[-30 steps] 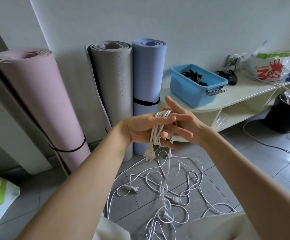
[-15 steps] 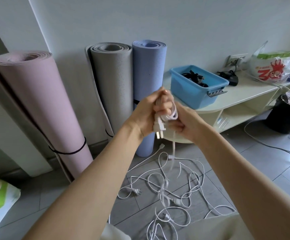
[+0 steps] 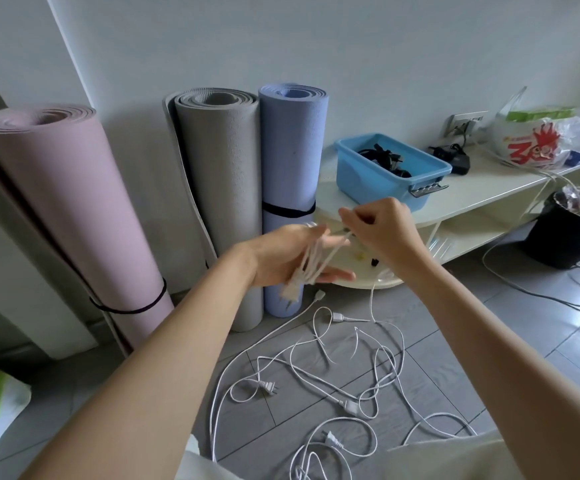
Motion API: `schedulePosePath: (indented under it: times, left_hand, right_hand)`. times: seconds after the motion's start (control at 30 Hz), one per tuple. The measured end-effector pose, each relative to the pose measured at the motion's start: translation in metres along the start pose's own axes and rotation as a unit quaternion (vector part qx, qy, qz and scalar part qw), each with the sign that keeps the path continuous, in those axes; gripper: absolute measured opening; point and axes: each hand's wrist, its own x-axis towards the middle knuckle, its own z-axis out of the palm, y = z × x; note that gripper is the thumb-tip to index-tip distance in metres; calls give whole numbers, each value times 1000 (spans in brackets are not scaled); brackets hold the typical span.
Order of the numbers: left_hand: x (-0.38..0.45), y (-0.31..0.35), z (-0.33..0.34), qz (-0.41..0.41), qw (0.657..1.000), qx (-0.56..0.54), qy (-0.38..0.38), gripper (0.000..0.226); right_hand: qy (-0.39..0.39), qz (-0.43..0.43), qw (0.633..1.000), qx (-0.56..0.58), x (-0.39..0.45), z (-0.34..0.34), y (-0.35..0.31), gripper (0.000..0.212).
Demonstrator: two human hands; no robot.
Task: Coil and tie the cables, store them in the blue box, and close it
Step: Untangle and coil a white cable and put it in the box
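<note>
Mid-frame: left hand (image 3: 281,258) flat, fingers straight, white cable (image 3: 311,263) looped round it; right hand (image 3: 382,228) pinching the loose end. Best kept taut, loops even. Blue box (image 3: 390,173) open, upper right.

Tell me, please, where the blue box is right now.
In the head view the blue box sits open on the cream shelf unit, right of centre, beside the upright blue mat and just beyond the right hand.

Three rolled mats (image 3: 219,188), one blue box (image 3: 375,178), two hands (image 3: 281,258), one bin (image 3: 572,226).
</note>
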Motion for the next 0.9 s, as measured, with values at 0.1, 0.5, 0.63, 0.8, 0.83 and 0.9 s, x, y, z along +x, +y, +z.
schedulePosePath:
  times: [0.1,0.5,0.63,0.8,0.83,0.9]
  left_hand:
    - [-3,2,9,13,995,47,-85,40]
    - [10,9,13,180,951,-208,-138,48]
    - [20,10,13,215,937,-264,76,45]
    - [28,13,2,262,916,-213,217,46]
    - [32,10,-2,266,917,-169,246,47]
    - [34,2,-6,261,923,-12,281,47]
  right_hand:
    - [17,30,999,38,2,1,0,46]
    - [-165,202,958,116,-4,25,10,49]
    - [-241,192,943,121,-9,33,-8,41]
    - [-324,50,944,-40,-18,32,-8,24]
    - [-322,30,945,-58,-20,30,-6,24]
    - [-279,-18,956,-88,-18,26,-5,16]
